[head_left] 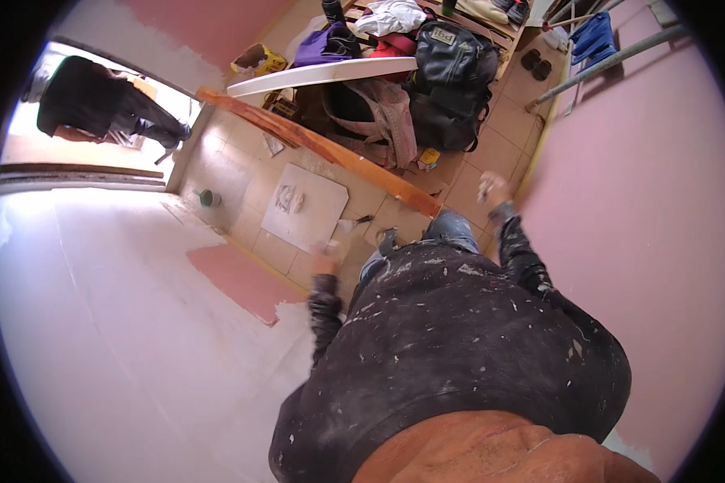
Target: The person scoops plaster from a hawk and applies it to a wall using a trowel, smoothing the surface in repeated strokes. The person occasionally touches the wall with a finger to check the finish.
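I look down my own plaster-speckled dark top and jeans. My left hand (pixel 327 260) is raised beside the white plastered wall (pixel 97 338), close to a bare pink patch (pixel 246 278). A pale blurred shape sits just above its fingers; whether the hand grips it is unclear. My right hand (pixel 491 190) is blurred and smeared with white, its fingers curled, next to the pink wall (pixel 644 225). Nothing shows in it.
On the tiled floor lie a white board with plaster lumps (pixel 308 208), a long orange plank (pixel 322 146), a white curved panel (pixel 322 74), a small green cup (pixel 209 197) and a black backpack (pixel 453 80) among clothes. Another person (pixel 97 101) bends in the doorway.
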